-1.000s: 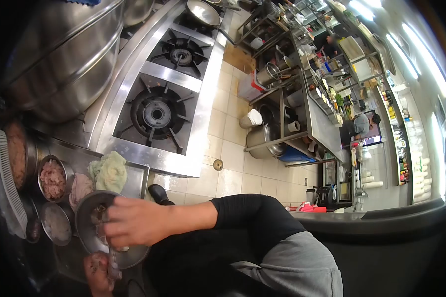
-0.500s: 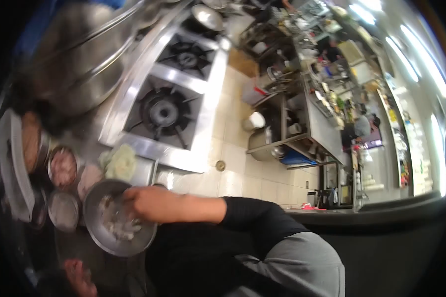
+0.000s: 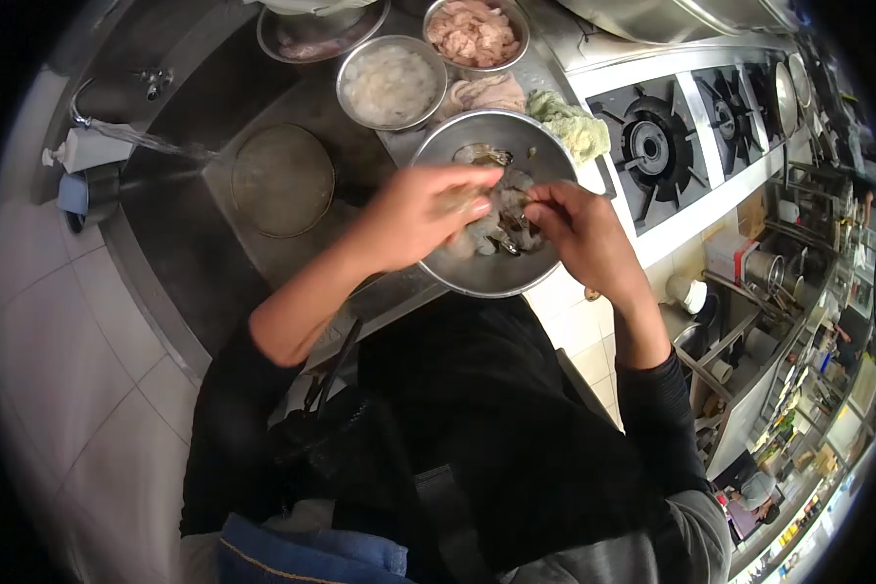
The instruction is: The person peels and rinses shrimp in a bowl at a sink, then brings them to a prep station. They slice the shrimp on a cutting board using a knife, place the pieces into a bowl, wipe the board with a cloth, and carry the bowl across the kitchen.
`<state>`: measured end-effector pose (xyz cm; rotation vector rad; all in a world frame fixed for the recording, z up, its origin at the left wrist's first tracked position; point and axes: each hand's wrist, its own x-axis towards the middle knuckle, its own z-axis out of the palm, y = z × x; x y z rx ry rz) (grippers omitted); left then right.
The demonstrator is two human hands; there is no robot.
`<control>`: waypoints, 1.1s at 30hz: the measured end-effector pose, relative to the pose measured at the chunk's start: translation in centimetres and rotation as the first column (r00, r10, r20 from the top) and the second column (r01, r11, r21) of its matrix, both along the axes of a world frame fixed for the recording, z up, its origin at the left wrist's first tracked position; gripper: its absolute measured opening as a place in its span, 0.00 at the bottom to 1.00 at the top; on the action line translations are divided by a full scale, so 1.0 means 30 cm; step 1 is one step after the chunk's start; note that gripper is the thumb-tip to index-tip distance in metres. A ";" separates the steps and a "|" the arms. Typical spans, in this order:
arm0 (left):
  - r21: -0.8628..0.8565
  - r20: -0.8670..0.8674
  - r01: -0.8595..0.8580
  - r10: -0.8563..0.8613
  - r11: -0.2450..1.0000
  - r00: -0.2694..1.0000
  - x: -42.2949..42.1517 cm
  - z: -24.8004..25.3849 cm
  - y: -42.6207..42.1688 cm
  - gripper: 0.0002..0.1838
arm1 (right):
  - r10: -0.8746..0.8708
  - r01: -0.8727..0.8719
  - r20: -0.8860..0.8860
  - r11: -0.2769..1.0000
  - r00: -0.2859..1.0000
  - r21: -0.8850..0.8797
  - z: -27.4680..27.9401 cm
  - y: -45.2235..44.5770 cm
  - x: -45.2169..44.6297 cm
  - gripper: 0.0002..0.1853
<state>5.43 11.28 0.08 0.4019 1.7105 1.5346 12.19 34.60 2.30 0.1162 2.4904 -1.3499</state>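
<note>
Both hands are over a metal bowl [image 3: 445,268] holding several grey raw shrimp [image 3: 484,241]. My left hand [image 3: 419,216] reaches over the bowl's left side, blurred, its fingers bent around something I cannot make out. On the right side, my right hand [image 3: 587,237] has thumb and fingertips pinched together on a shrimp above the others. Behind the bowl lie a pinkish cloth [image 3: 487,94] and a pale green cloth [image 3: 572,127]. A smaller bowl of whitish, translucent pieces [image 3: 389,86] stands at the back left, beside a bowl of pink meat [image 3: 472,34].
Water runs from a faucet [image 3: 86,105] into a sink [image 3: 190,234] on the left, where a round sieve-like disc [image 3: 282,180] lies. A stove [image 3: 686,185] stands at the right. A co-worker [image 3: 754,492] is far off at the lower right.
The view has swung left toward the sink. My left hand has come up from beside the bowl to over it. My right hand is still at the bowl, now at its right side.
</note>
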 end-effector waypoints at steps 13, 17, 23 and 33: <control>-0.261 -0.528 0.059 -0.194 0.964 0.827 -0.110 -0.012 0.139 0.14 | 0.438 -0.154 -0.326 0.762 0.838 0.629 0.005 0.003 -0.102 0.12; -0.419 -0.649 -0.014 -0.289 0.908 0.704 -0.106 0.013 0.132 0.18 | 0.632 -0.284 -0.305 0.657 0.712 0.699 -0.027 0.021 -0.152 0.12; -0.382 -0.602 0.006 -0.253 0.924 0.757 -0.135 0.027 0.111 0.17 | 0.700 -0.287 -0.360 0.625 0.617 0.726 -0.007 0.032 -0.204 0.13; -0.212 -0.463 0.118 -0.206 0.970 0.862 -0.126 -0.024 0.084 0.14 | -0.085 0.228 0.374 0.906 0.924 -0.356 -0.118 0.075 -0.202 0.09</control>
